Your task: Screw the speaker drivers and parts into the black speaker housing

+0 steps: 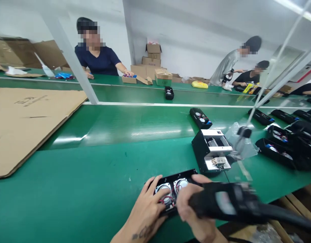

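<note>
A black speaker housing (173,182) with two round silver drivers and red wires lies near the front edge of the green bench. My left hand (151,206) rests on its left side, fingers spread over the left driver and holding the housing down. My right hand (193,209) is wrapped round a black power screwdriver (228,202), blurred by motion, held level just right of the housing. The tool's tip is hidden behind my hand.
A black and white box-shaped unit (213,151) stands just behind the housing, beside a clear plastic bag (242,141). Several black housings (282,148) lie at the right. A large cardboard sheet (26,125) covers the left. People work across the green conveyor (135,123).
</note>
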`<state>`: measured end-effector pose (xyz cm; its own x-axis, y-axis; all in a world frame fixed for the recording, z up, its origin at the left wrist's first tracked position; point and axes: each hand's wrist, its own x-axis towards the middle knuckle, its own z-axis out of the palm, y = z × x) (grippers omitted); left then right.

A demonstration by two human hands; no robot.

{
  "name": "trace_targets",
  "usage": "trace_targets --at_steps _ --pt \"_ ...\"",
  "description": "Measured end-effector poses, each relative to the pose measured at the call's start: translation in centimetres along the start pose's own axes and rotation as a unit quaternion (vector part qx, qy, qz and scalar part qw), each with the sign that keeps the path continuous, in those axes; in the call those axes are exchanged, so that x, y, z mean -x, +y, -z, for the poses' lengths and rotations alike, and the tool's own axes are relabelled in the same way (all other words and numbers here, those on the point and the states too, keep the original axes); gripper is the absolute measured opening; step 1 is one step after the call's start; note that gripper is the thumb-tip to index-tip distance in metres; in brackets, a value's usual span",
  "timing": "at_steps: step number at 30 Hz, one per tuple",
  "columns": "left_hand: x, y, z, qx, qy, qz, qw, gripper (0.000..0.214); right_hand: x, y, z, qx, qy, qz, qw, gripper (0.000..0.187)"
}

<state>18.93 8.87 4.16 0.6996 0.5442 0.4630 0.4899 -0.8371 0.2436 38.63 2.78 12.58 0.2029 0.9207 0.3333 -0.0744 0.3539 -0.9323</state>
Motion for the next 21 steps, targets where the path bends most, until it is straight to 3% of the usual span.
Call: trace_targets --at_steps 2,4,6,8,11,15,18,21 --pt "0.2 -0.3 1.8 0.013 0.004 0.006 1.000 0.031 -0.8 -2.3 2.3 -0.048 0.096 0.056 0.993 0.053" --pt "0.3 0.0 3.7 0.018 0.039 0.013 0.999 0.027 -1.4 -3.8 5.4 -0.019 0.195 0.093 0.976 0.050" --pt "-0.1 0.8 5.0 0.017 0.063 0.006 0.998 0.016 -1.8 -3.9 8.6 0.035 0.237 0.084 0.967 0.050" --pt "-1.2 2.1 5.4 0.010 0.049 -0.008 0.999 0.010 -2.0 -2.7 10.9 0.046 0.239 0.062 0.968 0.049" --pt "-3.2 3.9 4.1 -0.011 0.009 -0.002 1.000 0.030 -2.0 0.5 12.4 0.027 0.218 0.028 0.975 0.047" --pt "-3.8 4.9 0.5 -0.084 -0.058 0.026 0.994 0.047 -1.7 3.5 12.4 0.057 0.198 -0.008 0.979 0.051" --pt "-2.7 4.7 -1.6 -0.112 -0.027 0.046 0.992 0.042 -1.4 3.9 11.9 0.069 0.197 -0.029 0.978 0.047" --pt "-1.8 4.4 -2.3 -0.111 0.011 0.034 0.993 0.022 -1.5 3.8 11.6 0.072 0.204 -0.050 0.975 0.046"
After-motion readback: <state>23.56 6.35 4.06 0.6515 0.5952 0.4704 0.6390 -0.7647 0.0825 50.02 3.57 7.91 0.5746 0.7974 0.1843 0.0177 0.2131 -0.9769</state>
